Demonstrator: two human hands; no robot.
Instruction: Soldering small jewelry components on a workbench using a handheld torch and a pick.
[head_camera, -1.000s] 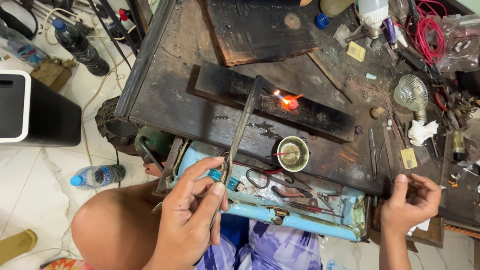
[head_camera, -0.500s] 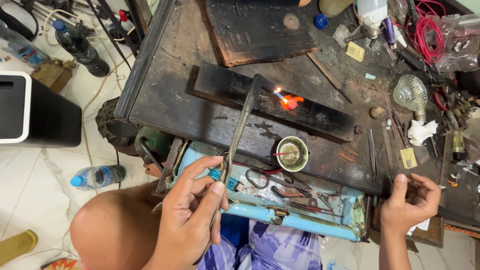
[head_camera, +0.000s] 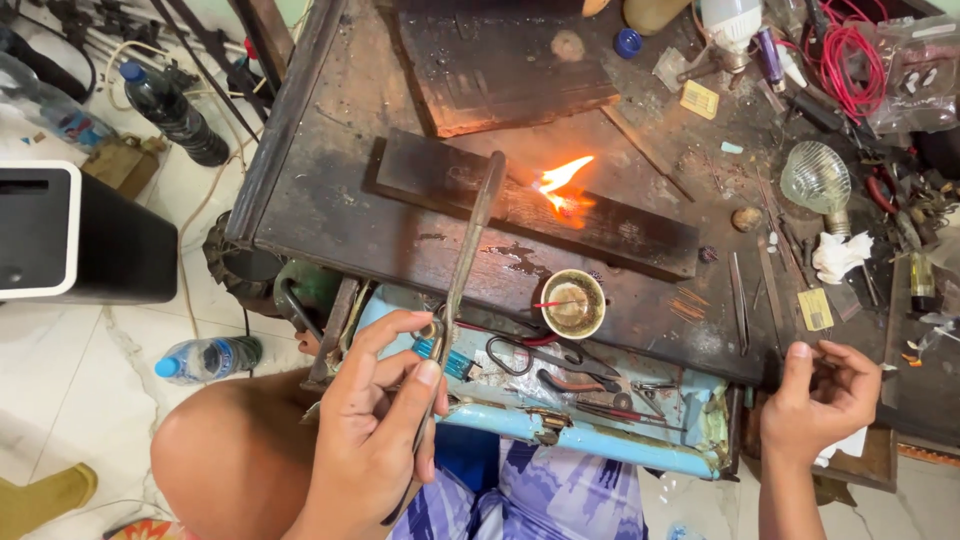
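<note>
Left hand (head_camera: 375, 430) gripped a long metal torch (head_camera: 465, 260), fingers closed around its lower end, nozzle aimed at the dark board (head_camera: 640, 235) on the workbench (head_camera: 300, 210). Flame (head_camera: 562, 185) had grown larger and leaned right compared with a second earlier, so heating looked underway. Right hand (head_camera: 820, 400) stayed curled at the bench edge, pinching something small; cannot tell what. Small metal cup (head_camera: 573, 303) sat near the board.

Our left hand (head_camera: 375, 440) and right hand (head_camera: 815, 400) were bare, without gloves, rings or sleeves; below the blue drawer (head_camera: 590, 440), purple-and-white patterned cloth (head_camera: 560, 500) covered our lap, one knee (head_camera: 235, 460) uncovered.
</note>
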